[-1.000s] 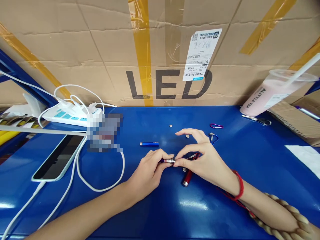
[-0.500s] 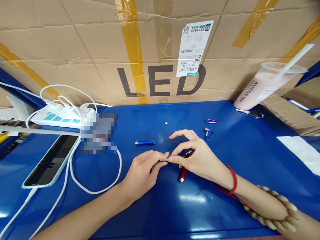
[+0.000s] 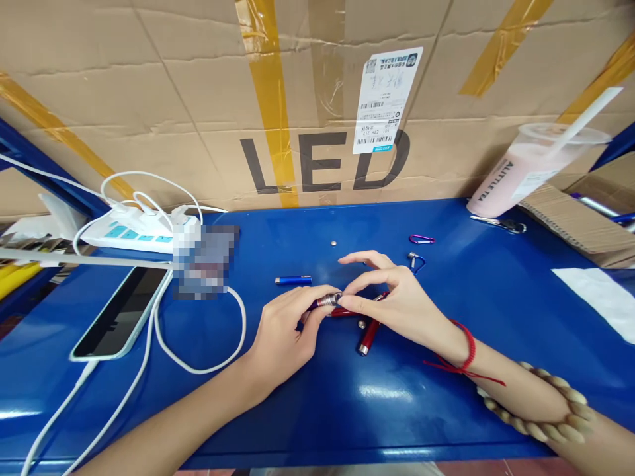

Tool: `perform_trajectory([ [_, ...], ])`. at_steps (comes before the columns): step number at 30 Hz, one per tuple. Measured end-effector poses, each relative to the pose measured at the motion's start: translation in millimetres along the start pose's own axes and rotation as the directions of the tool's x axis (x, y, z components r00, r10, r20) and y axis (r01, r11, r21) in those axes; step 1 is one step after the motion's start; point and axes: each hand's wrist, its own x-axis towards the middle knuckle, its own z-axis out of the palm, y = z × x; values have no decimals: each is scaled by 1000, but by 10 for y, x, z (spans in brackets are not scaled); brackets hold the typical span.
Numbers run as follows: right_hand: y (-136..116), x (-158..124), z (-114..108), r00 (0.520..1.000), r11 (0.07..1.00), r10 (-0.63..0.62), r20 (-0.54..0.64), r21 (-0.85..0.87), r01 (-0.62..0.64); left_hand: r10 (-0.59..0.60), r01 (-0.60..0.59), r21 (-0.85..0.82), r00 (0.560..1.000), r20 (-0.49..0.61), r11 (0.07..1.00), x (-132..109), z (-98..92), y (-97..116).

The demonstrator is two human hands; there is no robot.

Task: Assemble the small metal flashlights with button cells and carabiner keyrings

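My left hand [image 3: 288, 327] is closed round a small dark tube with a silver threaded end [image 3: 327, 300], which pokes out past the thumb. The thumb and forefinger of my right hand [image 3: 391, 287] are pinched at the tip of that end; whether a separate small piece is between them I cannot make out. Just beyond my fingers lie a red tube with a silver end [image 3: 368, 338], a second red tube [image 3: 347, 313] partly covered by my hand, and a small silver cap [image 3: 362, 324]. A blue tube [image 3: 293, 281] rests further back, left of my right hand.
Behind them lie a small round metal piece [image 3: 333, 243], a purple carabiner [image 3: 421, 239] and a blue carabiner [image 3: 419, 264]. On the left are a phone [image 3: 122, 314], white cables and a power strip [image 3: 126, 233]. A drink cup [image 3: 516, 172] leans at the back right before a cardboard box [image 3: 198, 99].
My hands have risen slightly, and more of the tube's silver threaded end shows between them. The second red tube shows more clearly. The whole view has shifted a little.
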Motion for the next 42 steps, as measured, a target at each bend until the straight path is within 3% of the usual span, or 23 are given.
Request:
perform_trajectory([
  [2, 10, 16, -32, 992, 992, -102, -80, -81, 95, -39, 39, -19, 999, -5, 999, 1, -14, 1],
  [5, 38, 32, -80, 939, 925, -308, -156, -279, 257, -68, 69, -41, 997, 20, 997, 0, -33, -1],
  [9, 73, 10, -92, 825, 735, -565, -23, -469, 490, -74, 79, -61, 995, 73, 995, -9, -33, 5],
  [11, 75, -12, -79, 769, 656, -639, 40, -495, 570, -82, 89, -76, 993, 89, 993, -18, -21, 7],
  [13, 65, -30, -72, 745, 621, -666, 50, -516, 590, -91, 101, -96, 990, 107, 990, -27, -11, 10],
  [19, 9, -29, -110, 763, 647, -646, -6, -533, 544, -116, 138, -126, 978, 173, 982, -21, -19, 33],
  [26, -25, -13, -135, 789, 691, -614, -1, -483, 537, -59, 80, -90, 975, 213, 993, -24, -20, 35],
  [30, -37, -2, -106, 856, 791, -517, -25, -396, 466, -69, 80, -36, 967, 243, 996, -24, -11, 18],
  [34, 1, 4, -51, 956, 933, -288, -56, -243, 267, -19, 9, 38, 962, 274, 999, -18, -13, 14],
  [36, 21, 6, -38, 979, 964, -205, -16, -175, 199, -5, -7, 39, 955, 296, 999, -24, -18, 23],
  [42, -53, -8, -65, 966, 961, -256, -30, -117, 251, 66, -73, 27, 976, 205, 997, -64, -1, 24],
])
